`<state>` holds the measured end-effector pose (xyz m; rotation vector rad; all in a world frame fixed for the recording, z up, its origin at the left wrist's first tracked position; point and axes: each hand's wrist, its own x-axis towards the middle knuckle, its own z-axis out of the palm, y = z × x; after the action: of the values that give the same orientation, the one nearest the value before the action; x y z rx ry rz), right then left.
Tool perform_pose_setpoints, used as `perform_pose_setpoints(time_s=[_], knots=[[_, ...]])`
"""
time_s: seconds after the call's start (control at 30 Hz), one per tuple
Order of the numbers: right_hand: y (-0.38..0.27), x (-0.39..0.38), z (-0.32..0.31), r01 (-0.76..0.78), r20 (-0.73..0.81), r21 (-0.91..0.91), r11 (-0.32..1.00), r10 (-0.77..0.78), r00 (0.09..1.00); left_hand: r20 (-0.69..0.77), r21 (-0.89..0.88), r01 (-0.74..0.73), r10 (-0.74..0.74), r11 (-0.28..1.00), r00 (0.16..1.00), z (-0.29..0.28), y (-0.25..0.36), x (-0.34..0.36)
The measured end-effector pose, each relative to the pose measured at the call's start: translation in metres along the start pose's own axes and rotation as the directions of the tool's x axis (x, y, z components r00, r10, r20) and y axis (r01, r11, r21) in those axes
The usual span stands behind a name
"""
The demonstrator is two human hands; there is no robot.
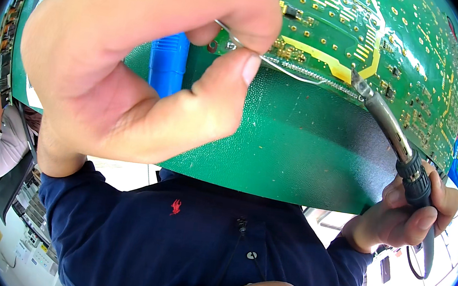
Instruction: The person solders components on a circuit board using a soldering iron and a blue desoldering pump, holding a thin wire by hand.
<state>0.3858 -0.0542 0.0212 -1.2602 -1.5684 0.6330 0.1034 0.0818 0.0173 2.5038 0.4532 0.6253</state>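
"What does the left hand (pixel 94 73) have?"

"Thumb and index finger pinch a thin solder wire (pixel 300 79); its free end reaches along the row of solder joints (pixel 332 86) by the near edge of the green circuit board (pixel 331 22)."

"And the right hand (pixel 399 219)?"

"Its fingers curl closed around the dark handle of a soldering iron (pixel 390 123). The tip is over that same edge; I can't tell whether it touches."

"Where's the board?"

"Beyond the bare green mat (pixel 289 149), right of a blue cylinder (pixel 167 69)."
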Motion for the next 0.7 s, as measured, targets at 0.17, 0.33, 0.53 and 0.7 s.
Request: perform_pose_setpoints(time_s=[0.17, 0.33, 0.53, 0.7], knots=[[0.008, 0.001, 0.000, 0.098, 0.073, 0.066, 0.993, -0.103, 0.992, -0.065, -0.028, 0.080, -0.082, 0.996, 0.995, 0.012, -0.001, -0.020], [0.008, 0.000, 0.007, 0.144, 0.064, 0.063, 0.988, -0.148, 0.987, -0.106, -0.048, 0.132, -0.137, 0.990, 0.985, 0.017, -0.003, -0.033], [0.007, -0.002, 0.007, 0.168, 0.079, -0.017, 0.986, -0.167, 0.983, -0.127, -0.046, 0.130, -0.135, 0.990, 0.983, 0.028, 0.000, -0.032], [0.002, 0.007, -0.009, 0.179, 0.343, -0.057, 0.982, -0.149, 0.928, -0.132, -0.048, 0.126, -0.132, 0.991, 0.983, 0.030, 0.001, -0.032]])
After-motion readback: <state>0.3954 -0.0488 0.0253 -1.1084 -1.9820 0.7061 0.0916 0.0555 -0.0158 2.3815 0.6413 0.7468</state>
